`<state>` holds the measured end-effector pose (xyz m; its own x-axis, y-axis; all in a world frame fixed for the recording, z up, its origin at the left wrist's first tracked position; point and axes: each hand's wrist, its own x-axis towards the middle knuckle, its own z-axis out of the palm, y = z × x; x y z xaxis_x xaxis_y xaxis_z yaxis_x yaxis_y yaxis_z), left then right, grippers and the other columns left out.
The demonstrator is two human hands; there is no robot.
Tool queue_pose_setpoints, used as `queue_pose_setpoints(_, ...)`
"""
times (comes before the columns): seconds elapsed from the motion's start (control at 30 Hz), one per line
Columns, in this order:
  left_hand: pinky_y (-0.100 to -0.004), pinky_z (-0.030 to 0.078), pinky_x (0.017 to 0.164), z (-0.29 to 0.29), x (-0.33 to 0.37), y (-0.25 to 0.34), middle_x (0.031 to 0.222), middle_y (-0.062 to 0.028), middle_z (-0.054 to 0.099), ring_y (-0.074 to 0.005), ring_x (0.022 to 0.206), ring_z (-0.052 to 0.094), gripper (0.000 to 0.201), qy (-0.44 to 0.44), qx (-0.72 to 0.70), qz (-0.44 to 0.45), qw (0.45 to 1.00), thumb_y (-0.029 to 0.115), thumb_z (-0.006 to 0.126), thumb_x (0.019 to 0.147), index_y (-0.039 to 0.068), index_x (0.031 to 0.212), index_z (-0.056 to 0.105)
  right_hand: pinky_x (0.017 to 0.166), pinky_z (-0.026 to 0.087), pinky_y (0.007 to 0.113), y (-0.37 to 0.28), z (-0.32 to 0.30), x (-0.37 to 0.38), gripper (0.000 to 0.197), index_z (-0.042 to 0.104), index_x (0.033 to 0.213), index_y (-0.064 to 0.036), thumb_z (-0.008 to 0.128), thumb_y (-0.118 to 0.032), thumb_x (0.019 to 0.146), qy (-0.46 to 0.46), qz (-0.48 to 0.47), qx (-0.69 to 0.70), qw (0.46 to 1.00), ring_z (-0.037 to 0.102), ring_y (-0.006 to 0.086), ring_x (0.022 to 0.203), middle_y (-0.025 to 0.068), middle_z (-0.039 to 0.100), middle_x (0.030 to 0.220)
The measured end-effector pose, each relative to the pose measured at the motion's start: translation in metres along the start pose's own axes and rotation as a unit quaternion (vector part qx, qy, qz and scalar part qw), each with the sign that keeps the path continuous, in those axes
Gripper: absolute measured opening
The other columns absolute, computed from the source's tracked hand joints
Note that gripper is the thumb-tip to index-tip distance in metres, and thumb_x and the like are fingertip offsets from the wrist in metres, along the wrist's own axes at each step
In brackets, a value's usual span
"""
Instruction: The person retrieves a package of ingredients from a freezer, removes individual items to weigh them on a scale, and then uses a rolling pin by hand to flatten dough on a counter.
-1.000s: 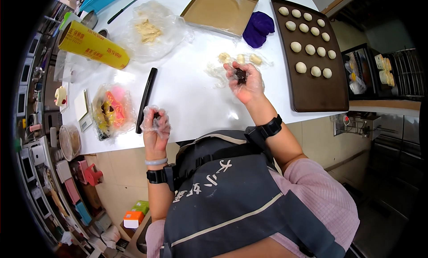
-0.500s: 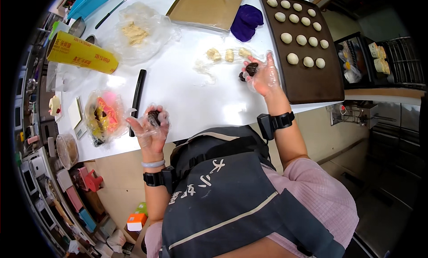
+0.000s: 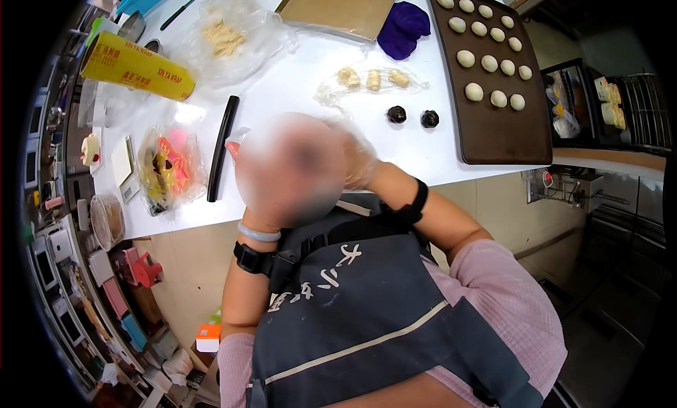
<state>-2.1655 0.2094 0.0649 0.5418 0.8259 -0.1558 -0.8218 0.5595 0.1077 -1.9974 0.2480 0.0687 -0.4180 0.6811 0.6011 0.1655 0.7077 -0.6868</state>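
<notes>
My left hand [image 3: 266,200] and my right hand [image 3: 358,160], both in clear plastic gloves, meet over the table's near edge. A blurred patch covers most of them, so their fingers do not show. Inside that patch is a dark smear whose kind I cannot make out. To the right of my hands, two dark filling balls, a left one [image 3: 397,114] and a right one [image 3: 430,119], rest apart on the white table. Beyond them, three pale dough pieces [image 3: 374,80] lie on crumpled clear film [image 3: 416,85].
A brown baking tray [image 3: 493,136] with rows of pale dough balls stands at the right. Behind are a purple cloth [image 3: 403,31], a gold tray [image 3: 338,4] and a bag of dough [image 3: 224,40]. A black rod [image 3: 223,150] and yellow wrap box [image 3: 137,68] lie left.
My right hand has left its dark ball on the table beside another and swung left to my left hand. My left hand has shifted slightly right; the dark ball in it is now obscured.
</notes>
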Motion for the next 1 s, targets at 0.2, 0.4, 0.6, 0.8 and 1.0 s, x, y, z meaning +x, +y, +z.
queue_pose_setpoints(0.2, -0.0509, 0.024, 0.101, 0.014, 0.013, -0.009, 0.137, -0.0202, 0.024, -0.0305, 0.124, 0.028, 0.120, -0.008, 0.056, -0.029, 0.998, 0.078, 0.058, 0.052, -0.003, 0.133, 0.020, 0.065, 0.047, 0.021, 0.021, 0.000, 0.003, 0.024, 0.058, 0.097, 0.0026, 0.061, -0.013, 0.079, 0.087, 0.355, 0.360, 0.859, 0.057, 0.0086, 0.073, 0.0088, 0.063, 0.089)
queue_pose_setpoints(0.4, -0.0543, 0.020, 0.103, 0.017, 0.005, -0.006, 0.141, -0.0265, 0.012, -0.0347, 0.133, 0.014, 0.116, 0.021, 0.143, -0.002, 0.989, 0.072, 0.060, 0.059, 0.000, 0.138, 0.012, 0.045, 0.036, 0.020, 0.045, -0.024, -0.013, 0.022, 0.059, 0.092, -0.0003, 0.062, -0.019, 0.081, 0.220, 0.474, 0.579, 0.626, 0.048, 0.0095, 0.055, 0.0049, 0.059, 0.078)
queue_pose_setpoints(0.6, -0.0510, 0.024, 0.103, 0.000, -0.003, 0.008, 0.140, -0.0241, 0.020, -0.0333, 0.130, 0.024, 0.102, 0.062, 0.100, 0.044, 0.992, 0.058, 0.064, 0.068, 0.001, 0.137, 0.016, 0.038, 0.029, 0.018, 0.055, -0.040, -0.037, 0.027, 0.056, 0.081, -0.0006, 0.067, -0.025, 0.079, 0.231, 0.513, 0.472, 0.679, 0.039, 0.0074, 0.042, 0.0019, 0.050, 0.059)
queue_pose_setpoints(0.8, -0.0492, 0.028, 0.103, -0.010, -0.008, 0.018, 0.134, -0.0216, 0.033, -0.0324, 0.126, 0.032, 0.082, 0.054, 0.008, 0.074, 0.996, 0.045, 0.063, 0.077, 0.003, 0.135, 0.023, 0.036, 0.028, 0.013, 0.067, -0.052, -0.042, 0.029, 0.051, 0.099, -0.0012, 0.062, -0.021, 0.081, 0.264, 0.494, 0.651, 0.513, 0.038, 0.0038, 0.045, -0.0009, 0.049, 0.063)
queue_pose_setpoints(1.0, -0.0476, 0.028, 0.102, -0.017, -0.012, 0.020, 0.129, -0.0199, 0.042, -0.0321, 0.122, 0.038, 0.071, 0.039, -0.014, 0.081, 0.996, 0.042, 0.058, 0.082, 0.004, 0.133, 0.028, 0.037, 0.027, 0.013, 0.073, -0.052, -0.054, 0.037, 0.045, 0.112, 0.0028, 0.059, -0.012, 0.080, 0.206, 0.444, 0.637, 0.595, 0.039, 0.0037, 0.053, -0.0010, 0.048, 0.070)
